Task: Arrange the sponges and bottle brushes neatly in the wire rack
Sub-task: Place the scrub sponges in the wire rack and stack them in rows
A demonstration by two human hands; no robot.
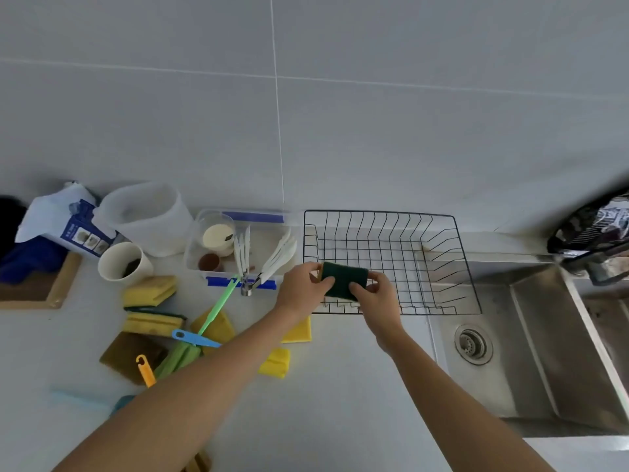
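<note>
A black wire rack (442,267) stands on the counter, its right part over the sink. Both hands hold a sponge with a dark green scouring face (343,275) above the rack's front left corner: my left hand (303,287) grips its left end, my right hand (377,294) its right end. Left of the rack lie several yellow sponges, among them a stacked pair (149,291), one under my left arm (299,330) and a small one (277,362). A green-handled bottle brush (218,306), a blue-handled brush (194,337) and an orange-handled brush (145,369) lie among them.
A steel sink (531,352) with a drain (473,344) is at the right. Behind the sponges stand a clear box with white brushes (238,247), a paper cup (124,262), a white tub (146,216) and a blue-white packet (64,219). A brown scouring pad (126,356) lies at the left.
</note>
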